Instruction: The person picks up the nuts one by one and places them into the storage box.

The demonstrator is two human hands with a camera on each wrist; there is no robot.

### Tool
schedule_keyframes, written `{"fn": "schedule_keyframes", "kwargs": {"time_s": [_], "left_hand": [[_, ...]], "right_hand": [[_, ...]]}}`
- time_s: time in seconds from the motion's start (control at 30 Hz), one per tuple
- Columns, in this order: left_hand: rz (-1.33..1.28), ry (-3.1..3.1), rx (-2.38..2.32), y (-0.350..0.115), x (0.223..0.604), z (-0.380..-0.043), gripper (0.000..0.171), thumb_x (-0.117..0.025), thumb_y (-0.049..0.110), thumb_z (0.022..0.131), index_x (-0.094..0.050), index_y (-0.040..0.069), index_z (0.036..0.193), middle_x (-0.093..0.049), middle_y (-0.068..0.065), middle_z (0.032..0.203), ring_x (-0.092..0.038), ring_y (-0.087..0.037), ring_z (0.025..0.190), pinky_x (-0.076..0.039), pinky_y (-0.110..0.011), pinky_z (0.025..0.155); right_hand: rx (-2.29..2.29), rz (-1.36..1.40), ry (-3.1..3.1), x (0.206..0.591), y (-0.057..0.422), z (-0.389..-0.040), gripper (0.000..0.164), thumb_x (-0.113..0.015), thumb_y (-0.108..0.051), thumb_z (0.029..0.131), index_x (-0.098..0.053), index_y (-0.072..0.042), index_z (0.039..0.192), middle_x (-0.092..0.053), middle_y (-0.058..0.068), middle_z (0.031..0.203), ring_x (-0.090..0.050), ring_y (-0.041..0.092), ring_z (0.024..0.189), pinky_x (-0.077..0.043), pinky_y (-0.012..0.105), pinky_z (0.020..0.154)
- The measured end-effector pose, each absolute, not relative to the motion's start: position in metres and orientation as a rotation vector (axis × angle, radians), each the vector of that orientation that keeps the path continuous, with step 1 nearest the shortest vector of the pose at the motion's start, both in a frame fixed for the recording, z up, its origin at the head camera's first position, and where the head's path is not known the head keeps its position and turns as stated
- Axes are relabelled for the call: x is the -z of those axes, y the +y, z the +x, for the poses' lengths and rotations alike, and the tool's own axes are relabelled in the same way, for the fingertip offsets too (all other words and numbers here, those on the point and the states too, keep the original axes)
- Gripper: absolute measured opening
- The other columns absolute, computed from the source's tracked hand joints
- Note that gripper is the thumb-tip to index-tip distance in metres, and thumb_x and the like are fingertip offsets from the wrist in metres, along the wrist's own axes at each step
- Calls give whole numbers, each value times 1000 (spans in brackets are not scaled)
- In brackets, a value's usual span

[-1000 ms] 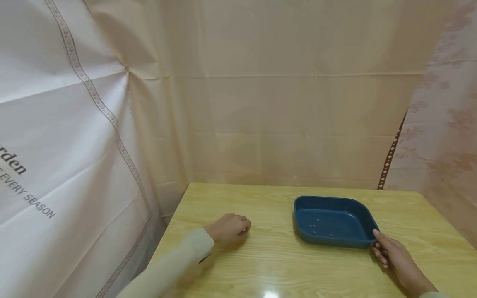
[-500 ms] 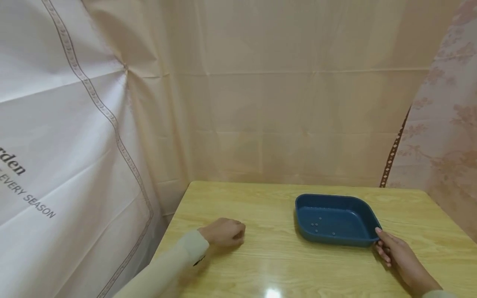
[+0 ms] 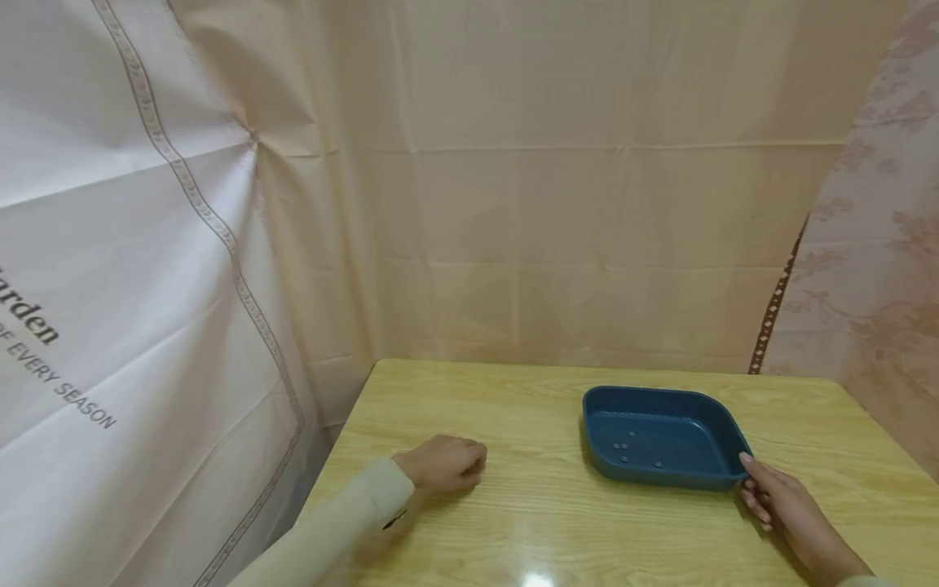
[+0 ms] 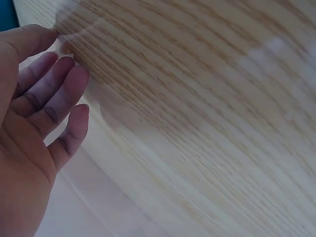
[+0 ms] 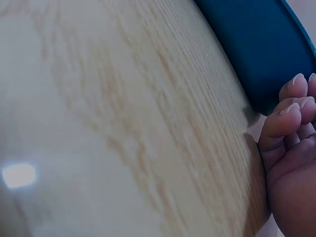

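Note:
A dark blue rectangular tray with rounded corners sits on the wooden table, right of centre in the head view. Several tiny ring-like marks or holes show on its floor; which they are I cannot tell. My right hand grips the tray's near right corner, thumb at the rim and fingers beneath. In the right wrist view the curled fingers lie against the tray's blue wall. Left of the tray, my left hand hovers or rests low over the table, loosely curled. No object shows in its palm.
The light wood-grain table has a bright lamp reflection near its front. A beige cloth hangs behind it, a printed white cloth on the left, and a floral cloth on the right.
My left hand has drawn back slightly, toward the left and toward me. The right hand keeps its grip on the tray, which stays in nearly the same place.

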State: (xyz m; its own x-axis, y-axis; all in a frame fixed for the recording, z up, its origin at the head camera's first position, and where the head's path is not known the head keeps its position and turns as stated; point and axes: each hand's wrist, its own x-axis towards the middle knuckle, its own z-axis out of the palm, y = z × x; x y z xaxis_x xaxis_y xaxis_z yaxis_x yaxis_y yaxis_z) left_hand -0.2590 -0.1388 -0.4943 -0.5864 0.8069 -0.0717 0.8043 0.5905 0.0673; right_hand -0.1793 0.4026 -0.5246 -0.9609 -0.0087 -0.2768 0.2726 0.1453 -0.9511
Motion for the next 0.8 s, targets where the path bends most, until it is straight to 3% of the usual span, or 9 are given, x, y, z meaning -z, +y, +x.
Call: {"fn": "schedule_keyframes", "kwargs": {"time_s": [0.43, 0.7, 0.8], "left_hand": [[1329, 2744, -88, -138, 497, -262, 11, -70, 25, 100, -61, 18, 101, -56, 14, 83, -49, 2, 68, -44, -14, 61], [1261, 2758, -134, -144, 493, -265, 9, -69, 22, 101, -66, 17, 107, -70, 8, 104, -65, -2, 91, -52, -17, 75], [1240, 2759, -183, -145, 493, -266, 9, -69, 22, 101, -65, 17, 107, -71, 7, 106, -66, -3, 91, -52, -17, 74]], "right_hand": [[1897, 246, 2232, 524, 400, -178, 53, -38, -54, 109, -51, -7, 88, -49, -1, 72, -44, 12, 55, -46, 33, 53], [1922, 247, 2209, 524, 401, -180, 52, -39, -54, 109, -51, -9, 86, -51, -1, 71, -44, 11, 54, -46, 31, 51], [1933, 235, 2208, 524, 402, -180, 51, -39, -53, 109, -51, -9, 86, -52, -1, 71, -44, 10, 54, -46, 31, 50]]}}
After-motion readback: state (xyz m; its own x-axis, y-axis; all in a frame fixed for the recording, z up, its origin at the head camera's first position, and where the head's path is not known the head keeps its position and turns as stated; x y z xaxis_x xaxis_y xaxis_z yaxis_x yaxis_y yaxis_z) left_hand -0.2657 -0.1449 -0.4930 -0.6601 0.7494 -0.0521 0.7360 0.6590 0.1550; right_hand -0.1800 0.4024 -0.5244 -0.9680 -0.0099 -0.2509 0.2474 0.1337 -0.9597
